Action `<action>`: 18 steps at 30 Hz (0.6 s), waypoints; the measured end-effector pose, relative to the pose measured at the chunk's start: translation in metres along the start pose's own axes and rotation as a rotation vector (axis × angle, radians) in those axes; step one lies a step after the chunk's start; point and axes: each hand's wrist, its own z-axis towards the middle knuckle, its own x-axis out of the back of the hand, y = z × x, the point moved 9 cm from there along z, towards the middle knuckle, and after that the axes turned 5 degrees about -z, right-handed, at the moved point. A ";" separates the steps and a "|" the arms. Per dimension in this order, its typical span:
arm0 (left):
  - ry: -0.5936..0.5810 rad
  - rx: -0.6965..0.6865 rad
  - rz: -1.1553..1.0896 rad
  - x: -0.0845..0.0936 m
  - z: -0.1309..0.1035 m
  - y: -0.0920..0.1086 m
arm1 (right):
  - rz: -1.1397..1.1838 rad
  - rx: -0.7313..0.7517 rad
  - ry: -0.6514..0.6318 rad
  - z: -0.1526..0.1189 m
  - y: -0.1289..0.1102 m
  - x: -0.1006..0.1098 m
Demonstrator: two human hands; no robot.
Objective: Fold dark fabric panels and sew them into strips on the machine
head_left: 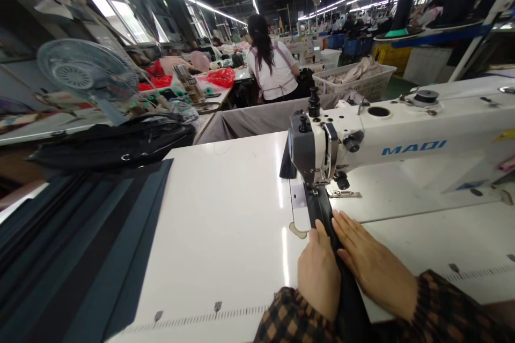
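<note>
A long black fabric strip [349, 295] runs from the table's near edge up under the presser foot of a white sewing machine [402, 139]. My left hand [319, 273] is on the strip's left side, its fingers drawn together and gripping the cloth just in front of the needle area. Flat along the right edge lies my right hand [374, 260], fingers stretched forward and touching the strip. The fabric's far end, beneath the machine head, is partly hidden. Behind the needle, a dark piece of cloth [287, 163] shows on the tabletop.
A stack of dark fabric panels [120, 246] covers the left side, with a black bag-like bundle [116, 142] behind it. Beyond stand a fan [82, 72], a person in a white top [276, 69] and a white basket [378, 86]. Thread cones [406, 5] stand at right.
</note>
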 end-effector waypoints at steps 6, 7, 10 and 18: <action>-0.020 -0.019 -0.037 0.002 -0.002 0.005 | 0.055 0.119 -0.037 0.009 -0.003 0.007; -0.028 -0.021 -0.040 0.001 -0.002 0.006 | 0.071 0.142 -0.039 0.010 -0.004 0.008; -0.042 -0.033 -0.086 0.003 -0.001 0.006 | 0.095 0.187 -0.031 0.010 -0.010 0.011; -0.063 -0.520 -0.199 0.041 0.024 -0.003 | 0.018 0.209 0.042 0.003 -0.016 0.012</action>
